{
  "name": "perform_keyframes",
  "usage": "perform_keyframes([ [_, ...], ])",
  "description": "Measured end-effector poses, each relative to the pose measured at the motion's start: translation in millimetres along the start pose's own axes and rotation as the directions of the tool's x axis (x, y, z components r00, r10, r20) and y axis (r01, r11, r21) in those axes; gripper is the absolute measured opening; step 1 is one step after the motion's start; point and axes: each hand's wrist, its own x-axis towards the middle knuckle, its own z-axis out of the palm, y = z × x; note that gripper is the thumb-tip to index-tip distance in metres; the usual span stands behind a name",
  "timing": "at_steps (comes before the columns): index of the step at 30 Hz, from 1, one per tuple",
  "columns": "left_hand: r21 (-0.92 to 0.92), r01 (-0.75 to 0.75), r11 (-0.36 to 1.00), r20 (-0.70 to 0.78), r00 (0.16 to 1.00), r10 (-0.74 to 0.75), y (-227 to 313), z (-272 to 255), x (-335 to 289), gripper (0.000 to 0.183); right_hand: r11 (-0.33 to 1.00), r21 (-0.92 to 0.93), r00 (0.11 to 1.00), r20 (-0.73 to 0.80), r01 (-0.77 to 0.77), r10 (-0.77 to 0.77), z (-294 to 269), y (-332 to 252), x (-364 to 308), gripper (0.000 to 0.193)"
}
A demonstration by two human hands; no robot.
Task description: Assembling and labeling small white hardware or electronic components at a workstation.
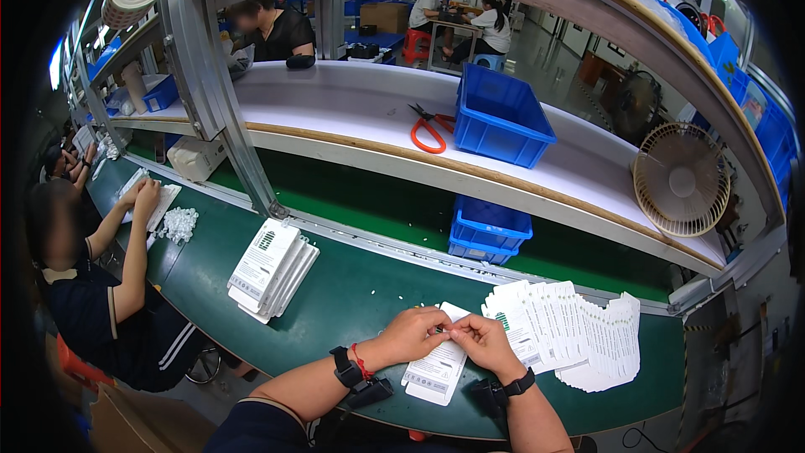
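Observation:
My left hand and my right hand meet at the fingertips over a white printed card on the green table. Both are closed in a pinch, and whatever sits between the fingers is too small to make out. Under my hands, the card's middle is hidden. Just to the right, a wide fan of overlapping white cards spreads over the tabletop. A thick stack of similar cards with a green print lies farther left.
Beyond the table runs a white shelf holding a blue bin, red-handled scissors and a fan. More blue bins stand beneath. On the left, a co-worker handles cards beside a pile of small white pieces.

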Motion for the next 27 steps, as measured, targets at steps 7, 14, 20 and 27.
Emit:
perform_keyframes([
  [7, 0.004, 0.017, 1.000, 0.005, 1.000, -0.017, -1.1, 0.4, -0.1, 0.012, 0.999, -0.033, 1.000, -0.016, 0.013, -0.014, 0.3, 1.6, 0.3, 0.012],
  [14, 0.014, 0.014, 1.000, 0.016, 1.000, -0.015, 1.6, -1.9, 0.4, 0.015, 0.998, -0.061, 1.000, -0.009, 0.017, -0.018, -0.7, 2.2, -0.1, 0.013],
  [20, 0.012, 0.005, 1.000, 0.000, 1.000, -0.005, 0.8, -0.8, -0.7, 0.013, 0.998, -0.068, 1.000, -0.026, 0.007, -0.009, 0.6, 1.7, 0.0, 0.013],
  [27, 0.008, 0.006, 1.000, -0.002, 1.000, -0.006, 1.4, -1.3, -0.1, 0.012, 0.999, -0.038, 1.000, -0.025, -0.010, 0.009, 1.0, -3.4, 0.6, 0.014],
])
